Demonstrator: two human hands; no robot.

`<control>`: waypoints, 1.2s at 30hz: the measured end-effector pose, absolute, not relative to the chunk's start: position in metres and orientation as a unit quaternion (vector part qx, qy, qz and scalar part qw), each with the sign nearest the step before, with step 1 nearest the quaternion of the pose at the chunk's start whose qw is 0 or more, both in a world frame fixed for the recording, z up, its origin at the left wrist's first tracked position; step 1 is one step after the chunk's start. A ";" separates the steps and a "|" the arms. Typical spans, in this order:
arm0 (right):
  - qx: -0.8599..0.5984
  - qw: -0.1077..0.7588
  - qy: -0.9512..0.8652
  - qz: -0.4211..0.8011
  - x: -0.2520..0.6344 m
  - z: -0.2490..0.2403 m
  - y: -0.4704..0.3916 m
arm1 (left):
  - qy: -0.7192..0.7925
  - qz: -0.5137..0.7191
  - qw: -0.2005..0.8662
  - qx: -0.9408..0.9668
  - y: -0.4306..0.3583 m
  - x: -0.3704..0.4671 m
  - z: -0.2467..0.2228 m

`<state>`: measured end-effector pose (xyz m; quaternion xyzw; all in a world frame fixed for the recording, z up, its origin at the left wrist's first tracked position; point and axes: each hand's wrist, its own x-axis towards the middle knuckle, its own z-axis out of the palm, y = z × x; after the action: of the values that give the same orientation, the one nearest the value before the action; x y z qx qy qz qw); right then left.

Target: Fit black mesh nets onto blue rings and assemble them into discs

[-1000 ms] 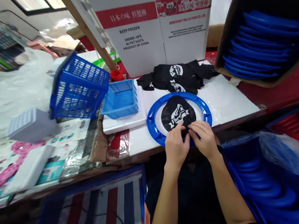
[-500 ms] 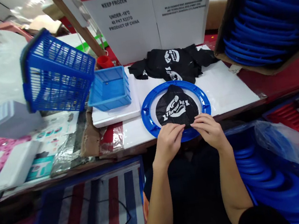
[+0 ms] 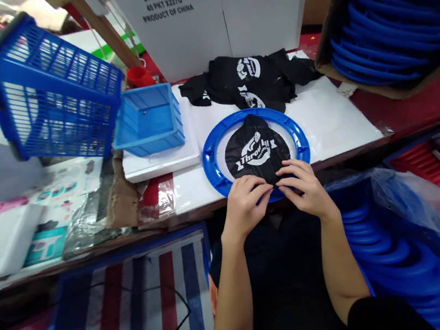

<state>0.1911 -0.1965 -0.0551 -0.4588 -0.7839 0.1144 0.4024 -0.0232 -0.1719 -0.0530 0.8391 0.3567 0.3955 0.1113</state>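
A blue plastic ring (image 3: 211, 159) lies at the table's front edge, with a black mesh cloth (image 3: 258, 148) printed in white inside it. The cloth's top reaches the ring's far side. At the near edge of the cloth, my left hand (image 3: 249, 200) pinches the fabric between thumb and fingers. Close beside it, my right hand (image 3: 302, 187) also has its thumb and forefinger on the cloth's edge, its other fingers loosely raised. Both hands cover part of the ring's near side. Behind the ring lies a pile of similar black mesh cloths (image 3: 228, 84).
A light blue tray (image 3: 147, 122) sits on a white slab to the left, near a tilted blue basket (image 3: 55, 90). On the right, a carton (image 3: 378, 91) holds stacked blue rings. More blue rings (image 3: 400, 265) lie below the table edge. White cartons (image 3: 192, 36) stand behind.
The view has shifted slightly, so the table things sit higher and further left. My hands stay at the cloth's near edge, and my right fingers are now more spread.
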 end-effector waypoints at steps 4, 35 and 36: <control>-0.470 0.398 -0.778 0.122 0.191 -0.055 -0.197 | 0.369 0.383 0.129 0.837 -0.172 -0.025 -0.052; -0.432 0.434 -0.786 0.086 0.192 -0.062 -0.197 | 0.349 0.548 0.346 0.677 -0.170 -0.039 -0.030; -0.431 0.440 -0.783 0.084 0.192 -0.063 -0.197 | 0.366 0.562 0.340 0.659 -0.165 -0.043 -0.026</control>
<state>0.1919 -0.1966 -0.0634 -0.4306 -0.7834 0.0839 0.4402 -0.0432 -0.1651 -0.0263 0.6590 0.3659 0.5624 0.3399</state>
